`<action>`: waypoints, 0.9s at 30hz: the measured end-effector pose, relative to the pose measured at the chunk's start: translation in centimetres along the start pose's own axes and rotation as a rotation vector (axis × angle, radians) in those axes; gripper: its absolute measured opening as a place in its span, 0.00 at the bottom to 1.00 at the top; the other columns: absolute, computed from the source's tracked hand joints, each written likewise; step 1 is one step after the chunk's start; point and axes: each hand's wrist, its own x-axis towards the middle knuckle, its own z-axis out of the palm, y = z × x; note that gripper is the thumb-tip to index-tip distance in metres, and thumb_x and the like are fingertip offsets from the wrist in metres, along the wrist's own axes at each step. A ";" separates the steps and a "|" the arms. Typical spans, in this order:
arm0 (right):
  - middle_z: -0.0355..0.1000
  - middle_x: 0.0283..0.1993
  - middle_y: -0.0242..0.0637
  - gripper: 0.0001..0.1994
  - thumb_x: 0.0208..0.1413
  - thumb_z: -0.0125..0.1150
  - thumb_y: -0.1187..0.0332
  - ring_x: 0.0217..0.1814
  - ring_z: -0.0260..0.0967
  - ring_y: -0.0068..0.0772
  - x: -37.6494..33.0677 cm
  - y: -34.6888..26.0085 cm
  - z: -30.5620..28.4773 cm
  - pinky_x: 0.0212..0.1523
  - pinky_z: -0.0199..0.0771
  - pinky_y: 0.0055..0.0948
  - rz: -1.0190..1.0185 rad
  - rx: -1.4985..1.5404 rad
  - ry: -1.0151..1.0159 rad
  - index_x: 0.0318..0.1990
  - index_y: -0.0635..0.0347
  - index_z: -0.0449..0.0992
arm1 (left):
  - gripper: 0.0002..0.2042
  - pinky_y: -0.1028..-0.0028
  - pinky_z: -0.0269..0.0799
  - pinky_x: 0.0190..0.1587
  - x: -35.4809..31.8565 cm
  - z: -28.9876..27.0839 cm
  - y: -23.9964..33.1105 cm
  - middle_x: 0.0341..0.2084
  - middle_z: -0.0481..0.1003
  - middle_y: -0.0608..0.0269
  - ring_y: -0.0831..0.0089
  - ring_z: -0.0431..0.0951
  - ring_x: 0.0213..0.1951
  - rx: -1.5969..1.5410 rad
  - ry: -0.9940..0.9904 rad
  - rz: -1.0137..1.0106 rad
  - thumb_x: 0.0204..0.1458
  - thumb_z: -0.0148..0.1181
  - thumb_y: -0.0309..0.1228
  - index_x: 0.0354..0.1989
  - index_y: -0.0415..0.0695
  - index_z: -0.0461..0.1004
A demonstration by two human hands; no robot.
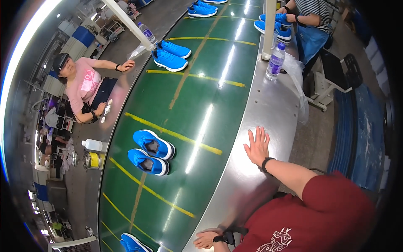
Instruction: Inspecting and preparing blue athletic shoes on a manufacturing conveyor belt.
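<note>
My right hand [257, 145] lies flat with fingers spread on the shiny metal rim [268, 109] of a conveyor, a black band on its wrist. My left hand [206, 239] also rests flat on that rim near the lower edge, wearing a black wristwatch. Neither hand holds anything. Nearest to them, a pair of bright blue sneakers [151, 152] with white soles sits side by side on the green belt [201, 84], well apart from both hands. My red shirt fills the lower right.
More blue sneaker pairs ride the belt [170, 54] [201, 8] [133, 244]. A water bottle [275, 61], a white post [268, 29] and a plastic bag [296, 71] stand on my rim. A person in pink [84, 84] sits opposite; a person in stripes [312, 12] handles shoes farther along.
</note>
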 end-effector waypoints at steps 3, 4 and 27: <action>0.42 0.67 0.61 0.30 0.56 0.50 0.54 0.71 0.32 0.62 -0.2 -0.8 1.2 0.65 0.32 0.59 -0.027 0.016 0.031 0.62 0.59 0.56 | 0.32 0.54 0.60 0.56 0.3 -1.0 -0.3 0.59 0.58 0.43 0.50 0.56 0.62 0.024 -0.016 -0.037 0.61 0.31 0.53 0.63 0.37 0.53; 0.43 0.67 0.60 0.29 0.56 0.50 0.53 0.72 0.32 0.61 -0.2 -1.0 1.6 0.65 0.32 0.58 -0.029 0.025 0.043 0.62 0.58 0.56 | 0.32 0.53 0.59 0.56 0.8 -0.5 -0.6 0.60 0.57 0.43 0.49 0.56 0.62 0.033 -0.045 -0.048 0.61 0.30 0.53 0.63 0.37 0.52; 0.44 0.69 0.47 0.27 0.56 0.51 0.55 0.73 0.35 0.47 -2.6 1.4 -0.4 0.68 0.32 0.55 -0.081 0.041 0.019 0.63 0.49 0.58 | 0.37 0.51 0.51 0.61 -0.7 -3.5 0.9 0.65 0.50 0.43 0.51 0.48 0.67 0.026 -0.168 -0.006 0.58 0.31 0.59 0.66 0.39 0.48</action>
